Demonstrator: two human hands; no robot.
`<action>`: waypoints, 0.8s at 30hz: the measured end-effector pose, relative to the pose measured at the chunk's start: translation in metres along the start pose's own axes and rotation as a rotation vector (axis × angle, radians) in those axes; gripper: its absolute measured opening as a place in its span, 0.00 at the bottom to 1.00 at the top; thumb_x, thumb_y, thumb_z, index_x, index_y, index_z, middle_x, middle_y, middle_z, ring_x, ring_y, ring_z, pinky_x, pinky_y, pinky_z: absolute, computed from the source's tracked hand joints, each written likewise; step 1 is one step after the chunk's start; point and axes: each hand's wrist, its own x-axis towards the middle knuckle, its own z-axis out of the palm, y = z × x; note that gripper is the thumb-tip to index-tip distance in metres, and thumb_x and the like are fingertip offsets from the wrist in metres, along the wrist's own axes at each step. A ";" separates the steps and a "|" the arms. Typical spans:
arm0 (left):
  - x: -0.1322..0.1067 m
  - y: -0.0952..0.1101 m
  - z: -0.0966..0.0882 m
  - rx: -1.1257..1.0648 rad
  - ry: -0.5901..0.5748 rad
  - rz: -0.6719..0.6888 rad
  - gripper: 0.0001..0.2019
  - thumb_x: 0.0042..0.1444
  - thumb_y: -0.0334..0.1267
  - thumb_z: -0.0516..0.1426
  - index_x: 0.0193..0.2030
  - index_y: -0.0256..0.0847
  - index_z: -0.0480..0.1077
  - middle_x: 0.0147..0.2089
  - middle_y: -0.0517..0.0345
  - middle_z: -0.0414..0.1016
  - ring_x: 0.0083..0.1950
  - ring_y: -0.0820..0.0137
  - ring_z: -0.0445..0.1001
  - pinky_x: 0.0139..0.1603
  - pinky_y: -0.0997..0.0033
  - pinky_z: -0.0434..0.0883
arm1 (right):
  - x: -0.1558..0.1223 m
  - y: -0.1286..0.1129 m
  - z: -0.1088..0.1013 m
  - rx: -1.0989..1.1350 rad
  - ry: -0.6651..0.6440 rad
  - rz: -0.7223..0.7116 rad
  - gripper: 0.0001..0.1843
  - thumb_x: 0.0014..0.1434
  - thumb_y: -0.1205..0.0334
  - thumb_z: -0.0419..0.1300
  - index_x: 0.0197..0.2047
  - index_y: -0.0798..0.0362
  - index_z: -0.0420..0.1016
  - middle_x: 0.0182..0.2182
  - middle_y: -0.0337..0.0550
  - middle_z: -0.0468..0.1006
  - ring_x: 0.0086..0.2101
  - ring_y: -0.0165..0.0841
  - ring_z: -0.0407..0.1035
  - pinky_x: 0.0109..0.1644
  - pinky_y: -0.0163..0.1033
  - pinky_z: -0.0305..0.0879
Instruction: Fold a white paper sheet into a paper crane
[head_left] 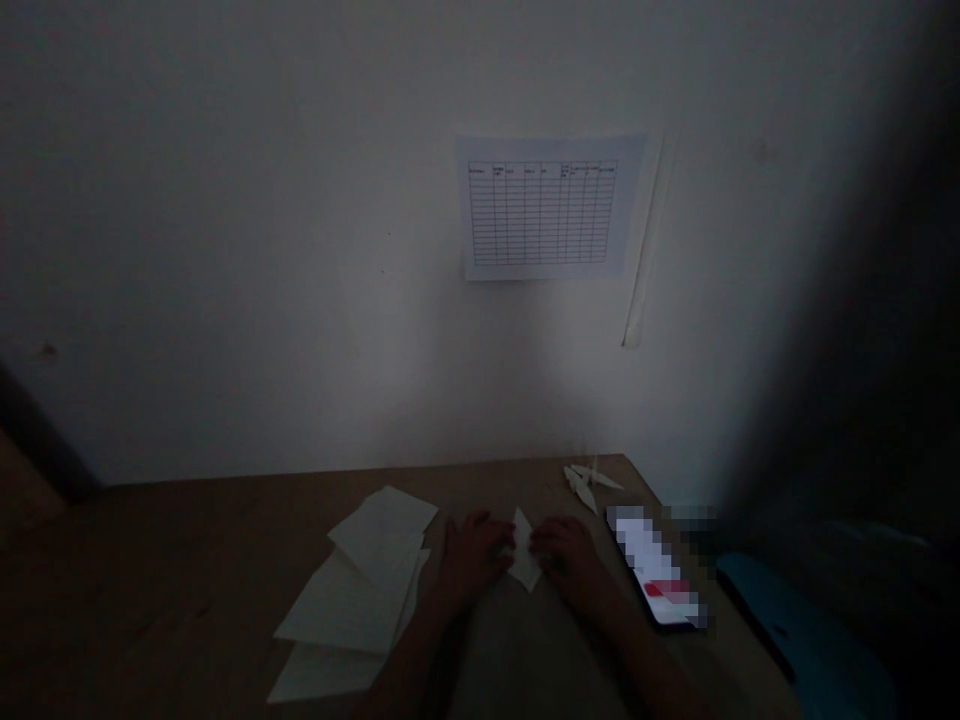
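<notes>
A small folded piece of paper (525, 572), pale and roughly diamond-shaped, lies on the wooden table (187, 580) between my two hands. My left hand (474, 553) grips its left edge with curled fingers. On the opposite edge, the fingers of my right hand (568, 555) are bent and press on the paper. Dim light blurs the fingertips. Left of my left hand, several loose sheets of pale paper (352, 595) overlap in a fanned pile. Behind my right hand, folded paper pieces (581, 486) with pointed ends lie near the table's far edge.
A phone (652, 570) with a lit, pixelated screen lies right of my right hand, near the table's right edge. Beyond that edge is a blue object (810, 630), perhaps a seat. On the wall (300, 250) behind hangs a printed table sheet (544, 215).
</notes>
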 end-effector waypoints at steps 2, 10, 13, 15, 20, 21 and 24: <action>0.002 -0.001 -0.001 -0.002 0.019 0.043 0.11 0.58 0.36 0.64 0.47 0.52 0.82 0.63 0.60 0.79 0.73 0.50 0.61 0.75 0.35 0.48 | -0.001 -0.001 0.001 0.024 0.009 -0.023 0.23 0.56 0.76 0.56 0.47 0.44 0.83 0.52 0.43 0.83 0.58 0.42 0.69 0.65 0.55 0.61; 0.003 0.000 -0.008 -0.026 -0.033 0.135 0.06 0.50 0.41 0.72 0.36 0.52 0.85 0.54 0.60 0.84 0.66 0.52 0.69 0.71 0.45 0.55 | -0.004 0.002 0.003 0.056 0.036 -0.024 0.21 0.53 0.76 0.60 0.45 0.45 0.84 0.52 0.45 0.83 0.58 0.43 0.70 0.65 0.57 0.63; 0.002 0.001 -0.009 -0.054 -0.059 0.124 0.09 0.47 0.46 0.74 0.36 0.53 0.85 0.56 0.60 0.83 0.67 0.51 0.67 0.73 0.41 0.49 | -0.004 0.002 0.002 0.078 0.038 -0.024 0.22 0.52 0.76 0.60 0.45 0.46 0.84 0.52 0.46 0.83 0.58 0.43 0.70 0.65 0.57 0.63; 0.001 0.000 -0.009 -0.062 -0.059 0.124 0.10 0.46 0.46 0.75 0.36 0.54 0.85 0.56 0.60 0.83 0.67 0.51 0.66 0.74 0.41 0.48 | -0.004 0.004 0.003 0.089 0.044 -0.022 0.21 0.51 0.76 0.60 0.45 0.46 0.83 0.52 0.46 0.83 0.58 0.43 0.70 0.65 0.57 0.63; 0.001 -0.001 -0.005 -0.045 -0.051 0.172 0.06 0.52 0.48 0.72 0.37 0.55 0.85 0.54 0.60 0.82 0.67 0.53 0.66 0.72 0.44 0.52 | -0.005 0.007 0.004 0.109 0.048 -0.043 0.19 0.54 0.74 0.61 0.44 0.45 0.83 0.52 0.45 0.83 0.58 0.43 0.70 0.64 0.56 0.64; 0.000 -0.001 -0.005 -0.044 -0.047 0.183 0.06 0.53 0.48 0.71 0.37 0.55 0.85 0.54 0.60 0.82 0.66 0.54 0.67 0.72 0.45 0.52 | -0.005 0.007 0.004 0.108 0.046 -0.046 0.18 0.55 0.73 0.61 0.44 0.45 0.83 0.52 0.45 0.83 0.58 0.43 0.70 0.64 0.56 0.64; -0.002 0.001 -0.004 -0.044 -0.037 0.200 0.04 0.56 0.45 0.70 0.38 0.55 0.84 0.55 0.60 0.80 0.65 0.57 0.68 0.73 0.47 0.52 | -0.005 0.006 0.004 0.102 0.050 -0.040 0.16 0.57 0.70 0.62 0.44 0.45 0.83 0.51 0.45 0.83 0.59 0.44 0.70 0.65 0.58 0.62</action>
